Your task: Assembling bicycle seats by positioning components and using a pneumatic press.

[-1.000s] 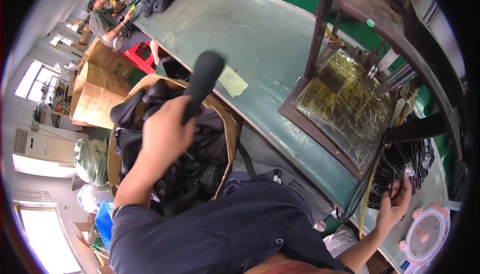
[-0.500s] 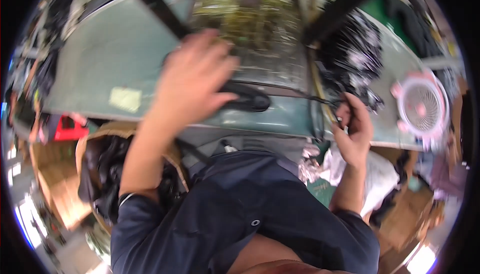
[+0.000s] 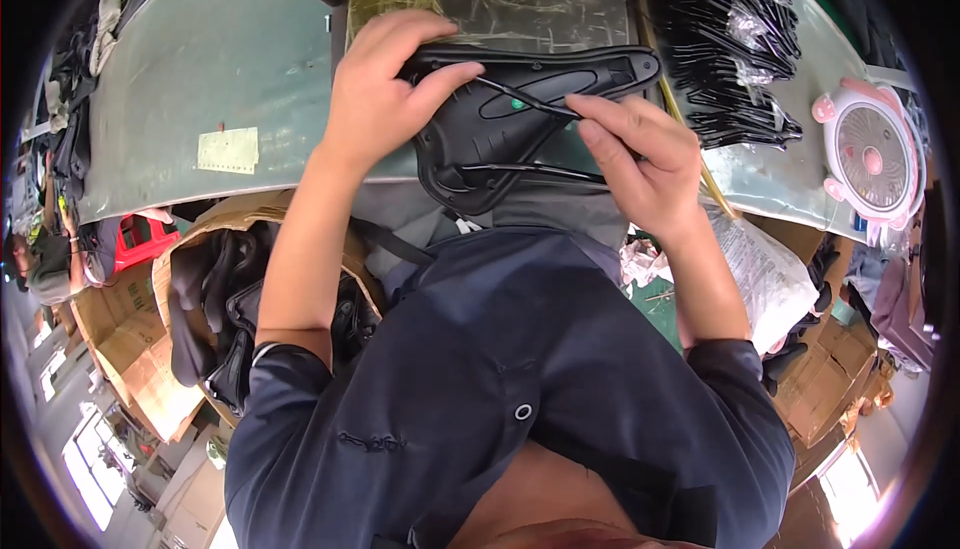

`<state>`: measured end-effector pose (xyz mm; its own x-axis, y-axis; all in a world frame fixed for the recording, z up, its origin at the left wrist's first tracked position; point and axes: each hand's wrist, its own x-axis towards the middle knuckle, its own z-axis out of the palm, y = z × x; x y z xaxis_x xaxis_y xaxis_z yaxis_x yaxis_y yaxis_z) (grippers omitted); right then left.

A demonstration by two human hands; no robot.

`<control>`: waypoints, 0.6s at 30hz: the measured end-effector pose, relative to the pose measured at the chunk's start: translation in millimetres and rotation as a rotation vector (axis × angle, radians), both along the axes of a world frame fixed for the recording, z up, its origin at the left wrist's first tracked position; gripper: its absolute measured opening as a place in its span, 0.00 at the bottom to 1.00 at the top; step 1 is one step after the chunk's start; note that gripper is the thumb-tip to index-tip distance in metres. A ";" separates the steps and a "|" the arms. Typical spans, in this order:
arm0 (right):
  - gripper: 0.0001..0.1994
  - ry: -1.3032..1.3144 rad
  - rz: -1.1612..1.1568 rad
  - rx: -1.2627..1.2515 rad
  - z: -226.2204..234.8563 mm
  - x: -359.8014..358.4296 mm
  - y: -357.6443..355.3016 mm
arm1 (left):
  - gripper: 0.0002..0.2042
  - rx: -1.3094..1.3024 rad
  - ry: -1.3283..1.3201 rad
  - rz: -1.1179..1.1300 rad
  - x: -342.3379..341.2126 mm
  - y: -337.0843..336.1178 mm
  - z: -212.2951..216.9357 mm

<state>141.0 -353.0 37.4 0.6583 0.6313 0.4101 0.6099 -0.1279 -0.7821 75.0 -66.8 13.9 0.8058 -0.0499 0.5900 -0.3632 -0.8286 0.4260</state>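
Observation:
A black bicycle saddle (image 3: 465, 124) lies underside up at the near edge of the table, its wide rear to the left and its nose to the right. My left hand (image 3: 385, 84) grips the wide end at its far side, thumb over the underside. A bent black metal saddle rail (image 3: 530, 168) runs across the saddle, with two arms reaching toward the rear. The fingers of my right hand (image 3: 648, 154) are closed on the rail's right part, below the nose. They hide that end of it.
More black rails (image 3: 735, 49) lie heaped at the right, beside a pink and white fan (image 3: 872, 161). Behind the saddle is a tape-covered board (image 3: 590, 14) between dark posts. Black saddles fill a carton (image 3: 180, 249) at lower left. A pale paper slip (image 3: 228, 151) lies on the table.
The right hand has brought the rail left from beside the heap onto the saddle. The saddle now shows its underside, gripped by the left hand, which was blurred in motion before.

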 end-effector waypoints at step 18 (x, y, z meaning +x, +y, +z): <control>0.11 -0.041 0.077 -0.161 -10.9 1.7 16.5 | 0.09 -0.649 -0.129 0.214 -28.1 -24.1 -60.6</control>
<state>142.7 -336.4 26.5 0.5907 0.7385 0.3250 0.6533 -0.2015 -0.7298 46.9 -90.9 -46.7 0.6798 0.4980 0.5384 -0.3012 -0.4798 0.8241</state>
